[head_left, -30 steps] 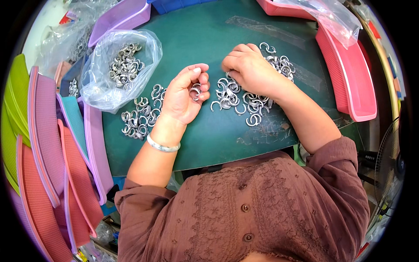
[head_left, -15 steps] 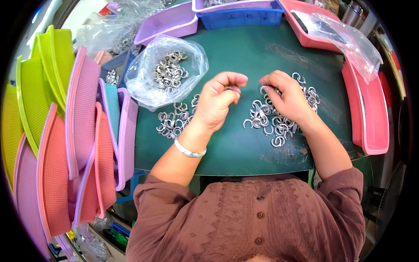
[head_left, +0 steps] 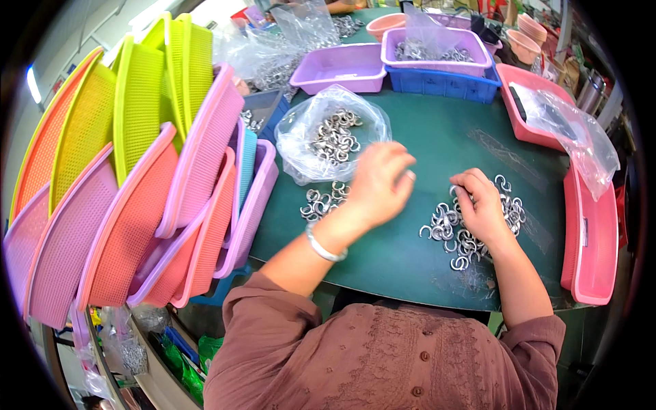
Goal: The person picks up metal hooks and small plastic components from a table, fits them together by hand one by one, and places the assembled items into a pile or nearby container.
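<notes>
My right hand (head_left: 482, 208) rests over the right-hand pile of C-shaped silver metal rings (head_left: 447, 225). Its thumb and forefinger pinch one metal ring (head_left: 452, 190) at the pile's left side. My left hand (head_left: 377, 188), with a pale bangle at the wrist, is raised at the right edge of a clear plastic bag (head_left: 290, 147). Its thumb stands apart from the curved fingers, slightly blurred, and nothing shows between them. Inside the bag lies a heap of similar rings (head_left: 336, 137). A smaller pile of rings (head_left: 321, 203) is partly hidden behind my left wrist.
Stacked lime, coral and purple baskets (head_left: 130, 225) crowd the left side. A purple tray (head_left: 339, 87) and a blue tray (head_left: 443, 83) bearing another purple one stand at the back. Pink trays (head_left: 593, 236) line the green table's (head_left: 403, 270) right edge. A co-worker's arm (head_left: 342, 7) shows at the far end.
The view has shifted, showing more of the far end. My left hand has moved left toward the bag, its thumb and fingers farther apart. My right hand stays at its pile.
</notes>
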Demonstrator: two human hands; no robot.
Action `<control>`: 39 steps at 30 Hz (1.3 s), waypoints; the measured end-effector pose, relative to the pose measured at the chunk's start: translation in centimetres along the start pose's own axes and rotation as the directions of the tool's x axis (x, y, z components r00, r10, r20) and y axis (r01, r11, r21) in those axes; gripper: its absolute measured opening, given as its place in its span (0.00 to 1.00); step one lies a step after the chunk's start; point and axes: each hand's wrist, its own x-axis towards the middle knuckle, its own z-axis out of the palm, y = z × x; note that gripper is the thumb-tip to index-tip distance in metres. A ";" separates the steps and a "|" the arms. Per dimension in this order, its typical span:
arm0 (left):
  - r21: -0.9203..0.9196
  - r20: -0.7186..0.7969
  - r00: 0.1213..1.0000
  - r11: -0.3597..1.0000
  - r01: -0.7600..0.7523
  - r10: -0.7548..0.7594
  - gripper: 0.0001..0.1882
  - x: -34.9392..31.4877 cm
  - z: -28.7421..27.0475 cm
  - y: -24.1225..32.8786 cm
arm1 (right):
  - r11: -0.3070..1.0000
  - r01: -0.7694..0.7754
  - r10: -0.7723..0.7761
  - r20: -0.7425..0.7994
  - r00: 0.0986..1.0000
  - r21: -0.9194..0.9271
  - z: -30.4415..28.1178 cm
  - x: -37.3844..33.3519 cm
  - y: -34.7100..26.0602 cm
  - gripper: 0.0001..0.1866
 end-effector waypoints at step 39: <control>-0.769 0.279 0.888 0.469 0.435 -0.366 0.05 -1.6 6.8 1.7 | 0.633 -0.376 0.380 0.152 0.913 0.676 0.6 -0.2 1.1 0.06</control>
